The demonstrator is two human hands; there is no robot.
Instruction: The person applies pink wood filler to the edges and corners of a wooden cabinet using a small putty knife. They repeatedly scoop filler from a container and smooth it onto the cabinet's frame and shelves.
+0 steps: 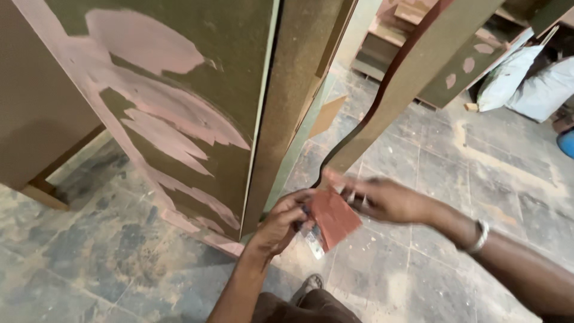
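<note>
A left hand (280, 222) pinches a reddish sheet of sandpaper (333, 216) low above a dusty tiled floor (454, 179), beside a putty-patched board (173, 119). The right hand (382, 200), blurred, fingers apparently spread, touches the sheet's upper edge. White sacks (526, 84), contents hidden, slump at rear.

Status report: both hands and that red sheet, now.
Left hand pinching the reddish sandpaper sheet at its near edge. Right hand at the sheet's far edge, fingers spread, grip unclear. Patched board standing just left; curved board behind.
</note>
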